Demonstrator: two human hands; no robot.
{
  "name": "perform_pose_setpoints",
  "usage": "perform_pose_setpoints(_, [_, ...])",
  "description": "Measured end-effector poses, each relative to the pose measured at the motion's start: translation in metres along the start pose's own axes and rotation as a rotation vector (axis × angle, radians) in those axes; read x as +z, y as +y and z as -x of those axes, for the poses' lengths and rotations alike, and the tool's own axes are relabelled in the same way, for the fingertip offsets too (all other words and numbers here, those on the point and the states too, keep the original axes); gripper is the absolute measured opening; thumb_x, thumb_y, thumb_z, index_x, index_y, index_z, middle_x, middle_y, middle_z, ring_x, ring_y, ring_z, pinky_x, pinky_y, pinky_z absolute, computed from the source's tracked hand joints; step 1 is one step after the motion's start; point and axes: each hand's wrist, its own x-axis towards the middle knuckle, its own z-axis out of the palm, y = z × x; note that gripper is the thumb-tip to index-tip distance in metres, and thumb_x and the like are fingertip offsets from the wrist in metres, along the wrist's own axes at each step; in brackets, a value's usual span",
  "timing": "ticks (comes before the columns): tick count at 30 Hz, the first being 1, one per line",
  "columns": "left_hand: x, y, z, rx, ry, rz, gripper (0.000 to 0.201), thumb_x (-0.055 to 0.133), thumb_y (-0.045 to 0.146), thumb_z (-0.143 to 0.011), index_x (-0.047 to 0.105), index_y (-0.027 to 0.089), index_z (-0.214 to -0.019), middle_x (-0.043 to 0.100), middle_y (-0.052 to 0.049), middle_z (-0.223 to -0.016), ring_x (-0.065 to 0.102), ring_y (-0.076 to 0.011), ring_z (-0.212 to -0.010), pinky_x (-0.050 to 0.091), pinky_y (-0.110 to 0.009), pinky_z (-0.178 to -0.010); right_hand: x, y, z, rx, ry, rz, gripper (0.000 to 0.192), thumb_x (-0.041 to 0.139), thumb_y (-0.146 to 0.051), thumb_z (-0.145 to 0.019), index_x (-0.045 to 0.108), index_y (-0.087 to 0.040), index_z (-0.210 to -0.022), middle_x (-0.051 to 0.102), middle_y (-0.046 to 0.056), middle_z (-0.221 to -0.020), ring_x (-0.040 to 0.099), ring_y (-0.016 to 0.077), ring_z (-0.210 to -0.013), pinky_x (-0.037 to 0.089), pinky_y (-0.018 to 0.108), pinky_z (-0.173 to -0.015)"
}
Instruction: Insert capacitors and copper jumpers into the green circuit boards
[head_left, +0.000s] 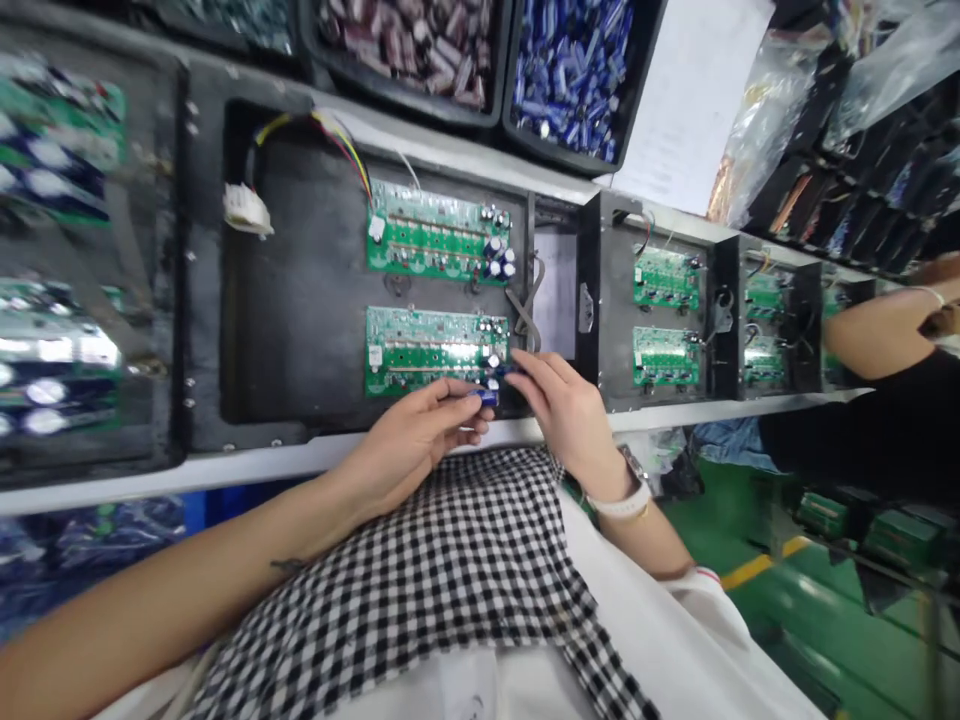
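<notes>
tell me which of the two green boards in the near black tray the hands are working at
The lower board, nearer the person: both the left hand and right hand meet at its right end. The upper board lies untouched.

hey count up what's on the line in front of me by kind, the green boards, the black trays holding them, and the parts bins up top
Green circuit boards in sharp view: 6
Black trays holding them: 3
Parts bins at the top, contents clear: 2
Total: 11
Blurred boards at the left edge are not counted.
</notes>
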Motion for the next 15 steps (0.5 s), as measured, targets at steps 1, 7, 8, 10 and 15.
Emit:
perform_pose_setpoints(1, [0.002,0.002,0.001,0.015,-0.01,-0.038,0.008,0.065,0.018,-0.087,0.062,0.013,-0.092,0.064,-0.003,-0.085,0.06,-0.0123,-0.079,0.048,-0.025,-0.076,-0.003,-0.005,0.003,0.004,0.039,-0.101,0.031,0.055,-0.032,-0.098,0.06,-0.017,-0.124,0.071,0.006,-0.099,0.068,0.0157,-0.088,0.055,0.027,-0.079])
perform_pose_setpoints(7, [0.024,0.095,-0.029,0.268,-0.045,-0.895,0.018,0.065,0.028,-0.088,0.069,0.013,-0.097,0.067,-0.004,-0.093,0.058,-0.0173,-0.09,0.042,-0.026,-0.084,-0.006,-0.013,0.015,0.101,0.337,-0.315,0.017,0.064,-0.019,-0.092,0.066,-0.023,-0.108,0.071,0.001,-0.096,0.067,0.0123,-0.086,0.056,0.025,-0.08])
perform_pose_setpoints(8, [0.028,0.123,-0.042,0.421,0.075,-1.053,0.021,0.068,0.028,-0.086,0.069,0.013,-0.101,0.067,-0.005,-0.1,0.056,-0.0177,-0.096,0.04,-0.025,-0.087,-0.004,-0.01,0.017,0.112,0.372,-0.29,0.018,0.065,-0.017,-0.091,0.067,-0.022,-0.108,0.071,0.002,-0.097,0.067,0.0129,-0.087,0.056,0.026,-0.08])
perform_pose_setpoints(10, [0.031,0.18,-0.074,0.722,0.311,-1.203,0.036,0.07,0.032,-0.085,0.065,0.01,-0.114,0.062,-0.005,-0.116,0.048,-0.0176,-0.111,0.032,-0.024,-0.098,-0.001,-0.003,0.02,0.093,0.384,-0.214,0.02,0.066,-0.015,-0.09,0.067,-0.021,-0.109,0.071,0.004,-0.1,0.066,0.0145,-0.091,0.055,0.028,-0.084])
perform_pose_setpoints(15, [0.027,0.267,-0.137,0.741,0.386,-1.34,0.086,0.074,0.03,-0.085,0.022,0.024,-0.154,0.007,0.005,-0.164,0.001,-0.0166,-0.144,-0.012,-0.035,-0.115,-0.001,0.007,0.028,0.042,0.358,0.044,0.022,0.071,-0.017,-0.086,0.07,-0.02,-0.108,0.072,0.006,-0.095,0.06,0.0199,-0.092,0.052,0.037,-0.086])
